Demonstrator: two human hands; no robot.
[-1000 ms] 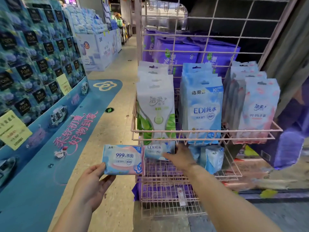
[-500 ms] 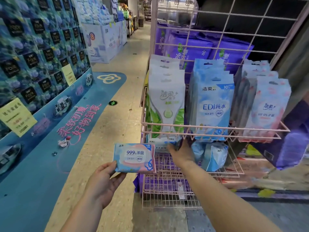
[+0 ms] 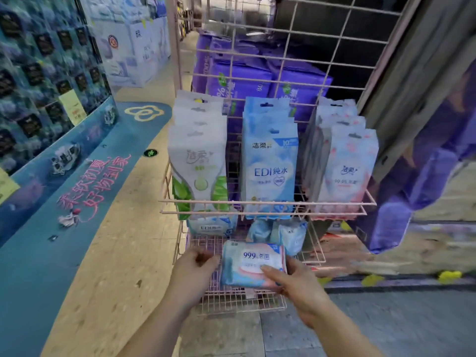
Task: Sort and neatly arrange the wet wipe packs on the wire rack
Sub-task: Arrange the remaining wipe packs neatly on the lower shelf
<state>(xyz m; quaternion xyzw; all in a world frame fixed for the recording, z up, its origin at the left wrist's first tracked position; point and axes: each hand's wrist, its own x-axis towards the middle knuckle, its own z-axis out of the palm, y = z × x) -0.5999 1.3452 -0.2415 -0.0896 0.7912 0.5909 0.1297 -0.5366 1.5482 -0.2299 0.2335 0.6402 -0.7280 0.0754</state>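
Observation:
A small blue-and-pink "999" wet wipe pack (image 3: 253, 264) is held flat over the lower pink wire shelf (image 3: 231, 300). My left hand (image 3: 193, 269) grips its left end and my right hand (image 3: 296, 282) grips its right end. Behind it on the lower shelf lie a blue EDI pack (image 3: 211, 226) and two small blue packs (image 3: 279, 233). On the upper wire shelf (image 3: 268, 203) stand three rows: green-and-white packs (image 3: 198, 163), blue EDI packs (image 3: 269, 166) and pink packs (image 3: 345, 168).
Purple wipe packs (image 3: 239, 81) are stacked behind the rack's wire back. A blue display wall with dark boxes (image 3: 38, 73) runs along the left. A purple hanging pack (image 3: 422, 181) is at the right. Tan floor (image 3: 113, 253) lies to the left of the rack.
My left hand carried the 999 pack right, over the lower shelf. My right hand left the packs at the back of that shelf and took the pack's right end.

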